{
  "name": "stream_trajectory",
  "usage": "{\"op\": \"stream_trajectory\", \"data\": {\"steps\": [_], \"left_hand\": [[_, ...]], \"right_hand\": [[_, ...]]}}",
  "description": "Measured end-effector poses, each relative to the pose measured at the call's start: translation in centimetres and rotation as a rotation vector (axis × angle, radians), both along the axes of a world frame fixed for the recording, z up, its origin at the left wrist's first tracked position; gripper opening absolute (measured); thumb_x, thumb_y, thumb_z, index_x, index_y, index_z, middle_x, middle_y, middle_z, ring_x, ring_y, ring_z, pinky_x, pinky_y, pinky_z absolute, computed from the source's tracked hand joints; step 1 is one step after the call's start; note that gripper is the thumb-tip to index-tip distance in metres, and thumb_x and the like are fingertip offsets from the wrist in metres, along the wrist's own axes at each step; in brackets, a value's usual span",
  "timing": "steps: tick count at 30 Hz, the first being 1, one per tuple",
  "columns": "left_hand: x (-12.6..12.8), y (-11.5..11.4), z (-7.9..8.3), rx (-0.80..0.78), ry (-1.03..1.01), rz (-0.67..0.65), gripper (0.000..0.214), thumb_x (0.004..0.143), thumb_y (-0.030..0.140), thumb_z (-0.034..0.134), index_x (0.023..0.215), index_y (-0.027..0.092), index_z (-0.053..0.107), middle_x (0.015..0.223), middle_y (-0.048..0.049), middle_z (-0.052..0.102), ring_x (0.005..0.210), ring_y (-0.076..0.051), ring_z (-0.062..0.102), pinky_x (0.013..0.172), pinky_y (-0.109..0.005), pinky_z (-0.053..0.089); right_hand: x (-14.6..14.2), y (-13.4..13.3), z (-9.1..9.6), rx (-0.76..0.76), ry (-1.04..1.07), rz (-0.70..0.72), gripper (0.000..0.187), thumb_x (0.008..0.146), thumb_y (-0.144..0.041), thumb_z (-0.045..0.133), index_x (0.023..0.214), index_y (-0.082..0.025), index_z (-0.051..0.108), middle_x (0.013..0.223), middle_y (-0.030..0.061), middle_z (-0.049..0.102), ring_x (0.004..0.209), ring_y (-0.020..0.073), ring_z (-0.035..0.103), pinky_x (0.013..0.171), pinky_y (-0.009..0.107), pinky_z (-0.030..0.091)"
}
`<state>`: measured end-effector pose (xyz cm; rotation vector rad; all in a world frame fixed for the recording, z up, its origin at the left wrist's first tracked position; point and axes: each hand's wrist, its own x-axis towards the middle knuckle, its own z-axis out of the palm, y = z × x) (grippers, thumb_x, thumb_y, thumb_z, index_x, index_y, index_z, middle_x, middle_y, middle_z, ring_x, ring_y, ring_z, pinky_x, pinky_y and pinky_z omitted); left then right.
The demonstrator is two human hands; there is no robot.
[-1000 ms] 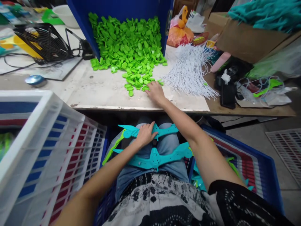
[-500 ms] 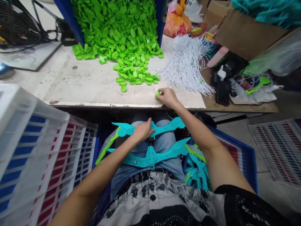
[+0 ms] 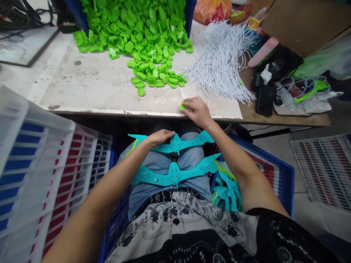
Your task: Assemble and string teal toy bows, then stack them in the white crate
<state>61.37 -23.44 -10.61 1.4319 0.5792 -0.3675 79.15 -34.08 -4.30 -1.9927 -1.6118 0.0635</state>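
Across my thighs lie two long teal plastic pieces shaped like a bow, the farther teal bow piece (image 3: pixel 189 147) near my knees and the nearer teal bow piece (image 3: pixel 189 174) by my waist. My left hand (image 3: pixel 162 137) grips the farther one just left of its middle hub, thumb side hidden. Over the table's front edge, my right hand (image 3: pixel 197 111) pinches a small green plastic piece (image 3: pixel 181 105) between thumb and fingers. Beyond it spreads a heap of similar green pieces (image 3: pixel 156 71), spilling from a blue bin (image 3: pixel 191 16).
White cords (image 3: pixel 219 65) lie in a bundle at the right of the table (image 3: pixel 95 87). Farther right are a phone (image 3: pixel 265 100) and a pink object (image 3: pixel 263 52). A white crate (image 3: pixel 63 146) stands left; a blue crate (image 3: pixel 287 182) with teal parts (image 3: pixel 226 191) is right.
My left fingers have shifted off the farther bow piece's hub to its left side, uncovering the hub. My right hand still pinches the green piece near the table edge. The view has tilted slightly.
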Motion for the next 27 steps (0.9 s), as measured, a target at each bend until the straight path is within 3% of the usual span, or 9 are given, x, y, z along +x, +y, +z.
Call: {"op": "stream_trajectory", "data": {"steps": [4,8,13,17,19,23,27], "left_hand": [[0.2,0.5,-0.1,-0.214,0.065,0.077,0.045,0.068,0.060,0.065,0.070,0.015,0.058,0.058,0.0023,0.054,0.057,-0.010,0.049,0.063,-0.025,0.043],[0.3,0.3,-0.3,-0.222,0.084,0.086,0.045,0.069,0.059,0.065,0.075,0.015,0.060,0.063,0.0009,0.056,0.060,-0.010,0.051,0.065,-0.025,0.042],[0.2,0.2,-0.3,-0.198,0.017,-0.016,0.048,0.067,0.060,0.066,0.082,0.015,0.062,0.066,0.0011,0.057,0.062,-0.010,0.049,0.061,-0.023,0.039],[0.0,-0.1,-0.6,0.008,-0.093,-0.092,0.046,0.063,0.055,0.070,0.083,0.014,0.063,0.057,0.0051,0.046,0.053,-0.007,0.037,0.049,-0.021,0.026],[0.0,-0.4,-1.0,0.084,-0.119,-0.083,0.046,0.063,0.053,0.070,0.085,0.013,0.064,0.057,0.0052,0.045,0.052,-0.008,0.037,0.047,-0.021,0.025],[0.0,-0.9,-2.0,0.134,-0.128,-0.061,0.048,0.062,0.050,0.070,0.091,0.013,0.065,0.062,0.0030,0.054,0.057,-0.010,0.047,0.049,-0.021,0.033],[0.1,-0.9,-2.6,0.148,-0.151,-0.016,0.049,0.061,0.048,0.071,0.092,0.012,0.066,0.072,-0.0010,0.064,0.070,-0.017,0.059,0.059,-0.024,0.044]], "right_hand": [[-5.3,-5.1,-2.6,-0.048,0.122,0.236,0.028,0.090,-0.037,0.049,0.103,-0.020,0.067,0.113,0.0090,0.066,0.103,0.0230,0.054,0.090,0.044,0.044],[-8.1,-7.5,-5.8,-0.139,0.100,0.224,0.030,0.093,-0.032,0.044,0.104,-0.017,0.067,0.119,0.0118,0.064,0.106,0.0242,0.053,0.090,0.045,0.044],[-8.3,-7.3,-6.8,-0.166,0.083,0.175,0.027,0.093,-0.031,0.045,0.104,-0.020,0.067,0.121,0.0099,0.064,0.112,0.0242,0.051,0.093,0.044,0.040],[-8.7,-7.1,-6.8,-0.117,0.264,0.050,0.018,0.087,-0.028,0.056,0.100,-0.020,0.065,0.115,0.0091,0.064,0.110,0.0215,0.054,0.095,0.040,0.041],[-8.8,-6.8,-6.7,-0.147,0.382,-0.083,0.030,0.078,-0.027,0.066,0.107,-0.018,0.060,0.116,0.0102,0.062,0.103,0.0202,0.057,0.089,0.036,0.045],[-8.2,-5.5,-6.4,-0.437,0.481,-0.210,0.074,0.064,-0.024,0.077,0.130,-0.017,0.044,0.109,0.0092,0.063,0.094,0.0211,0.060,0.080,0.034,0.048],[-8.2,-4.9,-6.3,-0.542,0.394,-0.213,0.072,0.066,-0.028,0.076,0.131,-0.020,0.046,0.107,0.0084,0.063,0.096,0.0222,0.060,0.082,0.035,0.047]]}}
